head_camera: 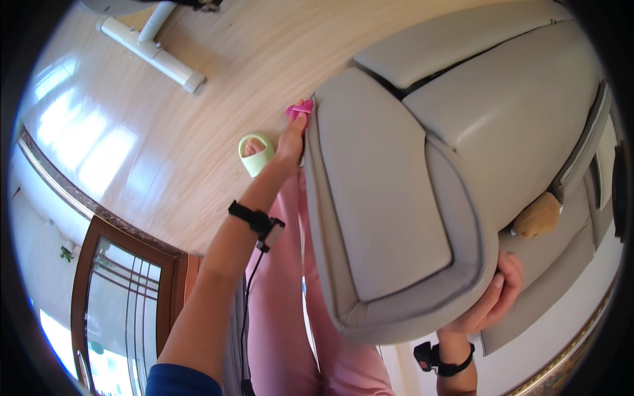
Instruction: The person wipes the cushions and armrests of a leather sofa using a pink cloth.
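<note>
A grey padded sofa armrest [381,183] fills the middle of the head view, beside my pink-trousered legs. My left hand [294,133] presses a bright pink cloth [300,110] against the armrest's outer edge, near its far corner. Around the rounded near end of the armrest curls my right hand [495,297], its fingers resting on the side by the sofa back; part of the palm is hidden, and no cloth is visible in it. Both wrists wear black straps with small devices.
Grey seat cushions [505,114] adjoin the armrest. A tan rounded object [537,216] lies by the backrest. On the wood floor stands a white metal leg [148,54]; my foot wears a pale green slipper [256,157]. A brown-framed glass door [124,297] is at lower left.
</note>
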Motion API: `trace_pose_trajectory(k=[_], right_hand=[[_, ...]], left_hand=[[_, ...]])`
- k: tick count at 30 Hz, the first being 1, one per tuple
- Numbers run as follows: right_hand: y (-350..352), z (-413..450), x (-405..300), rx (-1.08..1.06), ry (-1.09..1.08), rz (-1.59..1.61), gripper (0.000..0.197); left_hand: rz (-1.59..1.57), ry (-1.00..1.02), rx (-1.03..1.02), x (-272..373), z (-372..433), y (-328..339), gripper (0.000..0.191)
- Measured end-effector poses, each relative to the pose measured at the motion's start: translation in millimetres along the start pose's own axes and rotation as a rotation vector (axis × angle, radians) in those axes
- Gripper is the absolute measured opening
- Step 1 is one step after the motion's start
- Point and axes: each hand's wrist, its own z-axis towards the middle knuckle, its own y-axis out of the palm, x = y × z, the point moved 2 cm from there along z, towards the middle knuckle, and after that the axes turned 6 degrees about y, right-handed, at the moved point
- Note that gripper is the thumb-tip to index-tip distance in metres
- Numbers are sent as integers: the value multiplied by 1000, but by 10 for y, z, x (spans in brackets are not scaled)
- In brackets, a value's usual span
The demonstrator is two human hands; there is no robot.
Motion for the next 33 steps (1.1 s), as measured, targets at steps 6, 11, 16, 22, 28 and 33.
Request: trace_pose_trajectory(k=[6,11,16,22,28,33], right_hand=[[89,111,91,72,-36,11,25],[146,168,66,172,-101,114,20],[88,148,83,232,-164,100,18],[26,192,74,307,-256,197,18],[-95,-412,446,-110,266,1203,22],[-1471,-1344,449,-144,59,1155,52]], left_hand=[[-163,-187,86,-205,-1573,268,69],[-367,-258,87,-200,-3026,649,54],[-338,-264,-205,314,-3950,619,55],[-191,-27,-411,923,-4850,1105,62],[-206,51,-534,673,-5246,1843,63],[-59,68,-580,248,-5387,2222,60]])
